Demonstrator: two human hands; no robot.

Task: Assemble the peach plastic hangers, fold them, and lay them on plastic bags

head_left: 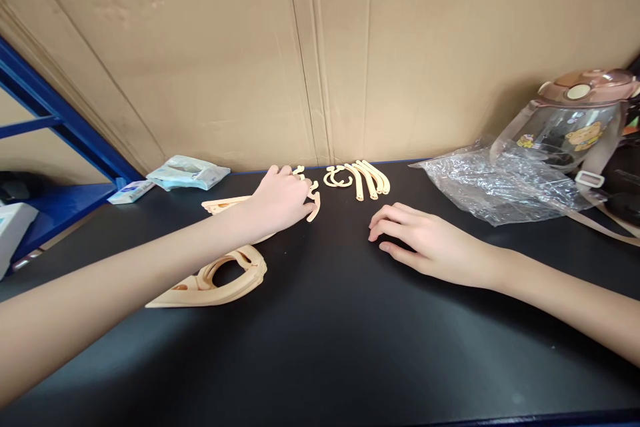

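Note:
My left hand (283, 199) reaches to the back of the black table, its fingers curled down among small beige plastic hooks (314, 208). One hook lies right by its thumb; the fingertips are hidden, so what they grip is unclear. Beneath my left forearm lies a stack of beige plastic hanger pieces (255, 273), and more long beige pieces (213, 205) stick out behind the wrist. My right hand (425, 240) rests above the table at the right, loosely bent with fingers apart and nothing in it. Beyond it are several curved beige hanger arms (367, 180) beside two curved hooks (336, 177).
A crumpled clear plastic bag (500, 183) lies at the right, before a strapped drink bottle (575, 127). A tissue pack (187, 173) and small box (131, 192) sit at the back left. Cardboard (225, 60) stands behind the table (320, 347); a blue metal frame (65, 127) is left.

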